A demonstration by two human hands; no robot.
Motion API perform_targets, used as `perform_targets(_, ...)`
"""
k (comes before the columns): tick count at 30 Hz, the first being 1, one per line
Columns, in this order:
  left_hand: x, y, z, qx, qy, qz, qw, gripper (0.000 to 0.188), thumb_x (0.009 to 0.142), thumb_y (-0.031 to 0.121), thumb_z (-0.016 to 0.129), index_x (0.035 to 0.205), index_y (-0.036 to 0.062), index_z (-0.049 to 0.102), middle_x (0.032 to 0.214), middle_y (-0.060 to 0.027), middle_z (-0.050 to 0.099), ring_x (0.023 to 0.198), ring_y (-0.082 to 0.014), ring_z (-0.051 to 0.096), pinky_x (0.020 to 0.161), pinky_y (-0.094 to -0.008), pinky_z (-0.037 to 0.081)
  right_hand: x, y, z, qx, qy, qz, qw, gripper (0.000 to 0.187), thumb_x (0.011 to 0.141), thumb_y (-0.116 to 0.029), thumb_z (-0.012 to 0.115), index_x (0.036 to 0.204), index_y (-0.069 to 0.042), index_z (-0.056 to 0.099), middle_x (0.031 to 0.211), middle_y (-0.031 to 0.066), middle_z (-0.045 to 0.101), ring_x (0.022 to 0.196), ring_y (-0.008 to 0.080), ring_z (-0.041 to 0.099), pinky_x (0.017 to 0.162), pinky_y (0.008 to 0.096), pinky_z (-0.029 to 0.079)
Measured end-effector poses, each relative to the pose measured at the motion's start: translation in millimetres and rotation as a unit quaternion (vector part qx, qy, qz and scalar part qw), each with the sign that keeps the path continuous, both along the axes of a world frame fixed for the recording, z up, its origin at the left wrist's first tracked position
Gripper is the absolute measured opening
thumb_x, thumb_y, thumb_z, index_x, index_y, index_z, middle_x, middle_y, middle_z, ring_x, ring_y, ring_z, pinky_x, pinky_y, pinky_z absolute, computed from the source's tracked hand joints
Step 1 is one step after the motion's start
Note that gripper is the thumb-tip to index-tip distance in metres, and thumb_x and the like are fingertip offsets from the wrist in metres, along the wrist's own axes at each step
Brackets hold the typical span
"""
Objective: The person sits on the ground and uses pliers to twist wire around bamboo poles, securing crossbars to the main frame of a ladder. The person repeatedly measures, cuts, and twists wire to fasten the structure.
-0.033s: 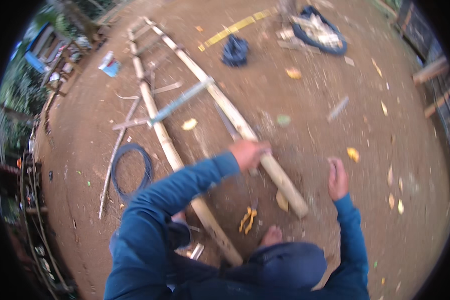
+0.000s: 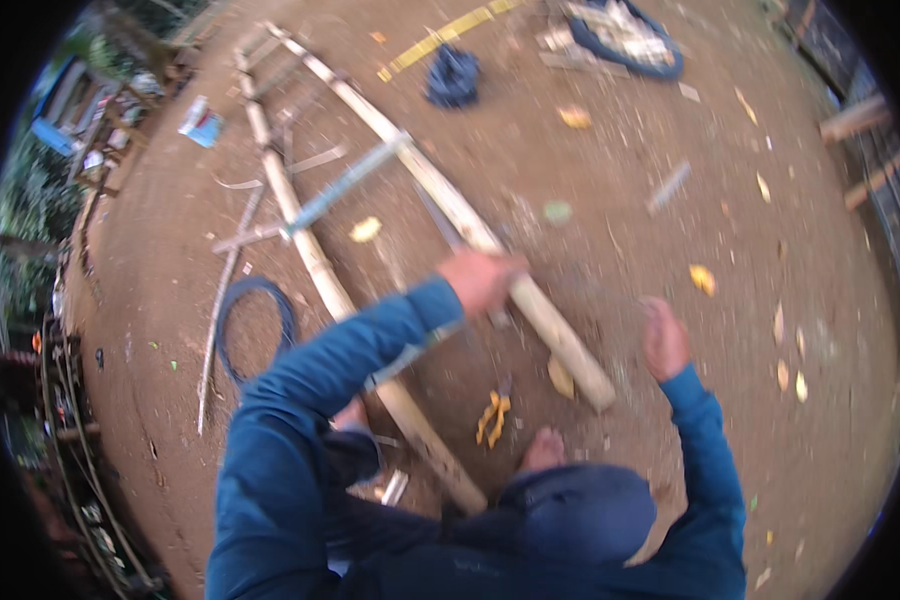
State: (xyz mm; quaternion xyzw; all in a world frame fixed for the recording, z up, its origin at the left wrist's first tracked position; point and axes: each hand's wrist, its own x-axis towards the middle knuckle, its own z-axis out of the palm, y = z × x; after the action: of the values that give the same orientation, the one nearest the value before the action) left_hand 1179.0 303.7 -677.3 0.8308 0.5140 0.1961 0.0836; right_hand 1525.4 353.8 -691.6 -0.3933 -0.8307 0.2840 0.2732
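Note:
A ladder-like frame of two long pale poles lies on the ground. My left hand (image 2: 482,280) is wrapped round its right-hand pole (image 2: 560,340), a little above the near end. To the right of that pole, clear of it, my right hand (image 2: 666,340) is held up with its fingers pressed together. Whatever is pinched there is too thin or blurred to make out. A blue-grey crosspiece (image 2: 345,190) joins the two poles further off. Between the poles near my foot lie pliers with yellow handles (image 2: 492,418). The left-hand pole (image 2: 425,440) passes under my left arm.
Left of the frame are a coil of dark tubing or wire (image 2: 225,325) and a thin stick (image 2: 220,330). Further off lie a dark blue bundle (image 2: 453,77), a yellow strip (image 2: 440,45) and a dark ring-rimmed heap of pale scraps (image 2: 625,35). Wooden structures (image 2: 860,120) stand at the right edge.
The view has shifted slightly, so the ground and poles sit a little higher and further left. My right hand has come slightly nearer the pole; my left hand keeps its grip.

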Motion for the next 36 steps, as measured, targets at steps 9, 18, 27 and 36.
perform_targets(9, 1.7, -33.8, 6.5, 0.025, 0.009, -0.113, 0.993, 0.010, 0.083, 0.015, 0.058, 0.093, 0.0143, 0.059, 0.063, -0.0063, 0.058, 0.048, -0.0220, 0.059, 0.042, -0.0345, 0.050, -4.7, 2.6, 39.1, -0.235, -0.002, -0.052, 0.971, 0.012, 0.089, -0.010, 0.051, 0.097, -0.005, 0.058, 0.076, 0.0101, 0.061, 0.069, 0.0241, 0.061, 0.064, 0.0369, 0.049)
perform_targets(18, -53.2, -58.1, 15.0, -0.044, 0.078, -0.062, 0.994, 0.014, 0.083, 0.013, 0.058, 0.096, 0.0097, 0.059, 0.064, -0.0071, 0.059, 0.046, -0.0224, 0.057, 0.043, -0.0359, 0.050, -49.1, 0.4, 69.8, -0.227, 0.101, 0.025, 0.968, 0.011, 0.086, -0.007, 0.052, 0.094, -0.005, 0.059, 0.071, 0.0096, 0.058, 0.064, 0.0260, 0.060, 0.059, 0.0361, 0.050)
perform_targets(27, -86.4, -39.2, -11.6, -0.042, 0.189, -0.071, 0.979, 0.027, 0.078, 0.008, 0.057, 0.104, 0.0143, 0.062, 0.091, -0.0121, 0.068, 0.057, -0.0216, 0.065, 0.047, -0.0346, 0.053, -77.1, -50.0, 84.3, -0.233, 0.230, 0.257, 0.909, 0.022, 0.097, -0.021, 0.045, 0.092, -0.004, 0.058, 0.070, 0.0135, 0.056, 0.066, 0.0274, 0.059, 0.061, 0.0358, 0.048)
perform_targets(36, -128.4, -36.3, 15.2, -0.089, 0.278, -0.008, 0.956, 0.033, 0.084, 0.019, 0.060, 0.117, 0.0237, 0.058, 0.082, -0.0060, 0.066, 0.063, -0.0239, 0.065, 0.051, -0.0347, 0.053, -111.8, -94.2, 45.5, -0.257, -0.048, 0.447, 0.855, 0.012, 0.091, -0.011, 0.050, 0.098, -0.004, 0.057, 0.074, 0.0174, 0.057, 0.067, 0.0322, 0.058, 0.061, 0.0400, 0.047)
